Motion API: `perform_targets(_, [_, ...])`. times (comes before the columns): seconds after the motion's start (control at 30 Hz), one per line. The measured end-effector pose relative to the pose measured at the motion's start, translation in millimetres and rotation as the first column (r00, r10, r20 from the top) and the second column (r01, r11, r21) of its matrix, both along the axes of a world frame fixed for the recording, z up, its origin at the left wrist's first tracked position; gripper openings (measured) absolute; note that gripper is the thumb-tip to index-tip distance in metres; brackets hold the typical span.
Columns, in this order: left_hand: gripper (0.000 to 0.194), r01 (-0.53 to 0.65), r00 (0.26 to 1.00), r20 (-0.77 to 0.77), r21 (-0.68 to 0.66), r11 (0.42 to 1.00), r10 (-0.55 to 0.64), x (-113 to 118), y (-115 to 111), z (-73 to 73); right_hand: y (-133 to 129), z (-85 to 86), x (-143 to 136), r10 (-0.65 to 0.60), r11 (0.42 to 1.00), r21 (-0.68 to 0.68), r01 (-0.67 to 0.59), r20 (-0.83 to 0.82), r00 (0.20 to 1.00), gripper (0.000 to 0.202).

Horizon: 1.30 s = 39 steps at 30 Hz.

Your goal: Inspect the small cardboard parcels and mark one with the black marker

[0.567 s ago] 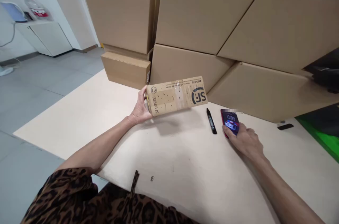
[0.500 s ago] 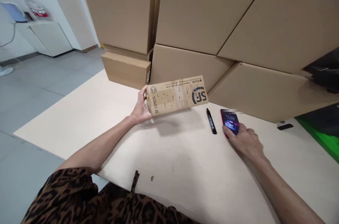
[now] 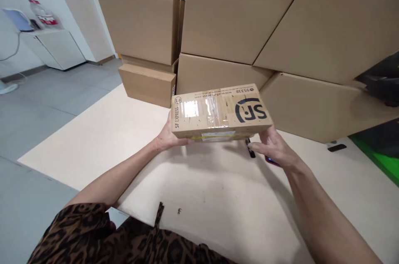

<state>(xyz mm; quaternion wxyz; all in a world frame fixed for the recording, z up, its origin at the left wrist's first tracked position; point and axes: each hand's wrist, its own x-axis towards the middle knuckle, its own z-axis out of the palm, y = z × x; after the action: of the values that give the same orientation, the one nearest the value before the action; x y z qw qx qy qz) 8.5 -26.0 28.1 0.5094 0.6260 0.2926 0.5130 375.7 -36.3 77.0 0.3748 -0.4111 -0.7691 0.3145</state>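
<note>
A small taped cardboard parcel (image 3: 218, 112) printed "SF EXPRESS" hangs above the pale table (image 3: 93, 139), held level between both hands. My left hand (image 3: 166, 135) grips its left end from below. My right hand (image 3: 274, 147) holds its right end, fingers under the box. Beneath the parcel's right side lie a black marker (image 3: 250, 151) and a red phone (image 3: 272, 161), both mostly hidden by the box and my right hand.
Large cardboard boxes (image 3: 249, 18) are stacked along the table's far side, with a flat smaller box (image 3: 146, 83) at their left. A small black object (image 3: 336, 147) lies at the right. A white cabinet (image 3: 52, 45) stands on the grey floor, far left.
My right hand left the phone and took hold of the parcel's right end. The parcel rose, came closer and now lies flat between both hands.
</note>
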Motion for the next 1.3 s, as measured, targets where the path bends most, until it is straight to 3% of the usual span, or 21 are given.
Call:
perform_targets(0.1, [0.108,0.088,0.995,0.052,-0.065,0.994,-0.084,0,-2,5.4,7,13.5,-17,0.107,0.981,-0.141,-0.131,-0.166,0.98,0.123])
perform_targets(0.2, [0.092,0.164,0.978,0.145,-0.098,0.982,-0.149,0,1,3.0,10,21.5,-31,0.122,0.969,-0.175,-0.172,-0.264,0.957,0.124])
perform_targets(0.3, [0.08,0.184,0.969,0.186,-0.105,0.977,-0.162,1,5,-2.3,8,25.9,-47,0.038,0.979,-0.174,-0.102,-0.336,0.941,0.118])
perform_targets(0.37, [0.081,0.178,0.968,0.2,-0.131,0.975,-0.15,0,7,-4.7,8,26.9,-58,-0.05,0.978,-0.206,-0.037,-0.401,0.915,0.11])
perform_targets(0.5, [0.086,0.118,0.973,0.221,-0.214,0.97,-0.069,-3,8,-3.5,13,22.6,-68,-0.222,0.929,-0.369,0.028,-0.495,0.84,0.091])
perform_targets(0.6, [0.09,0.134,0.973,0.216,-0.261,0.956,-0.077,-7,8,0.3,18,16.5,-63,-0.287,0.902,-0.429,0.055,-0.499,0.818,0.076])
perform_targets(0.7, [0.083,0.153,0.974,0.209,-0.307,0.939,-0.09,-8,8,1.9,18,13.9,-57,-0.274,0.907,-0.416,0.065,-0.466,0.841,0.066])
perform_targets(0.87, [0.07,0.159,0.969,0.236,-0.366,0.917,-0.074,-9,12,-2.8,12,17.7,-69,-0.169,0.962,-0.269,0.052,-0.435,0.884,0.078])
perform_targets(0.97, [0.072,0.205,0.957,0.267,-0.364,0.908,-0.109,-9,15,-2.9,9,19.1,-77,-0.173,0.979,-0.173,0.109,-0.417,0.892,0.08])
perform_targets(1.07, [0.075,0.258,0.944,0.287,-0.344,0.903,-0.16,-10,15,1.5,6,19.8,-77,-0.211,0.974,-0.16,0.161,-0.385,0.898,0.084])
perform_targets(1.3, [0.085,0.211,0.969,0.19,-0.302,0.93,-0.158,-17,15,14.0,3,23.1,-63,-0.243,0.968,-0.141,0.206,-0.343,0.907,0.082])
